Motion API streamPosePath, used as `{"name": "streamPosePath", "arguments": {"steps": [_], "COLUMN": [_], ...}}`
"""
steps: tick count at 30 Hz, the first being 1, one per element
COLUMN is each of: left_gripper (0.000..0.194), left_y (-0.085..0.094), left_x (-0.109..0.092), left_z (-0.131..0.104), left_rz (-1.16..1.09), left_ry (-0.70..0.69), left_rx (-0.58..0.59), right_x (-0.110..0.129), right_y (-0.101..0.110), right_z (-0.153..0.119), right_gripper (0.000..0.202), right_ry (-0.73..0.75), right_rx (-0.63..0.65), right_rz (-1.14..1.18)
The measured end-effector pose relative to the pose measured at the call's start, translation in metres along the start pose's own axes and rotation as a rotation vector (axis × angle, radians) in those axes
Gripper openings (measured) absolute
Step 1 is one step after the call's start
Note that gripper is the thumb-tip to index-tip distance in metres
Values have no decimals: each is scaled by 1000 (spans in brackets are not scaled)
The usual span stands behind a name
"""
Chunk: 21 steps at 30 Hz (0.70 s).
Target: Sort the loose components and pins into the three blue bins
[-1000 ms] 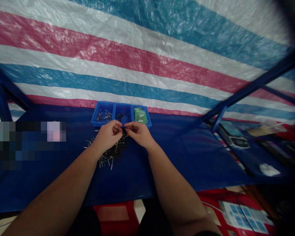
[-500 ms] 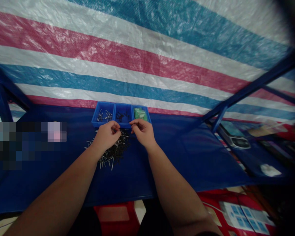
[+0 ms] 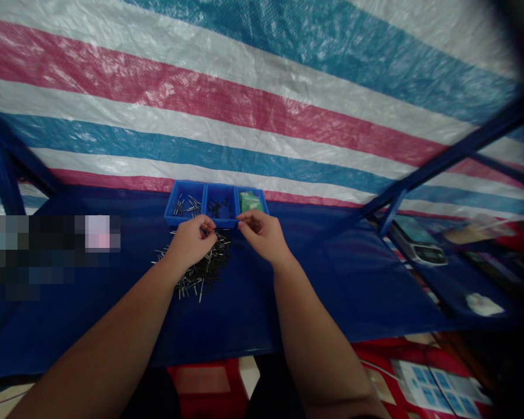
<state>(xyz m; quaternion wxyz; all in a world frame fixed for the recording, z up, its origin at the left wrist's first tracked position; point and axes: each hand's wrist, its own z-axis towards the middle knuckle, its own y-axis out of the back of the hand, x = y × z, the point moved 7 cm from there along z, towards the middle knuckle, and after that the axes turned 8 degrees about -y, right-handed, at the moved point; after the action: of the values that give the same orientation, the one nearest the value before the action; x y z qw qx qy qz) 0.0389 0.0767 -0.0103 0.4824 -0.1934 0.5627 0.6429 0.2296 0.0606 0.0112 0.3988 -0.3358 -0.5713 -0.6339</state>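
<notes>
A heap of thin silver and black rods (image 3: 207, 265) lies on the blue table, too small to name by kind. Over its upper part is my left hand (image 3: 192, 240), fingers curled and fingertips together; any small piece in them is hidden. My right hand (image 3: 264, 235) is at the front edge of the blue divided tray (image 3: 190, 221), thumb and fingers pinched, contents not distinguishable. Silver rods (image 3: 193, 205) lie in the tray's left compartment and dark pieces (image 3: 218, 208) in the middle one. Green packets (image 3: 250, 202) fill part of the right one.
Striped plastic sheeting (image 3: 244, 116) hangs behind the blue table (image 3: 332, 279). Blue frame bars (image 3: 441, 154) slope at both sides. A scale (image 3: 423, 247) and a crumpled white piece (image 3: 484, 304) are at right. A blurred-out area covers the left.
My right hand has shifted slightly right, away from my left hand, which stays almost in place over the heap. The tray and heap look the same.
</notes>
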Motion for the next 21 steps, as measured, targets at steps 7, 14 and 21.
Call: {"name": "streamPosePath", "arguments": {"steps": [7, 14, 21], "left_gripper": [18, 17, 16], "left_y": [-1, -3, -4], "left_x": [-3, -4, -4], "left_z": [1, 0, -1], "left_rz": [11, 15, 18], "left_ry": [8, -18, -19], "left_rx": [17, 29, 46], "right_x": [-11, -17, -5], "right_y": [-13, -25, -24], "right_z": [-8, -9, -13], "right_gripper": [13, 11, 7], "right_ry": [-98, -109, -57], "right_rx": [320, 382, 412], "right_rz": [-462, -562, -452]}}
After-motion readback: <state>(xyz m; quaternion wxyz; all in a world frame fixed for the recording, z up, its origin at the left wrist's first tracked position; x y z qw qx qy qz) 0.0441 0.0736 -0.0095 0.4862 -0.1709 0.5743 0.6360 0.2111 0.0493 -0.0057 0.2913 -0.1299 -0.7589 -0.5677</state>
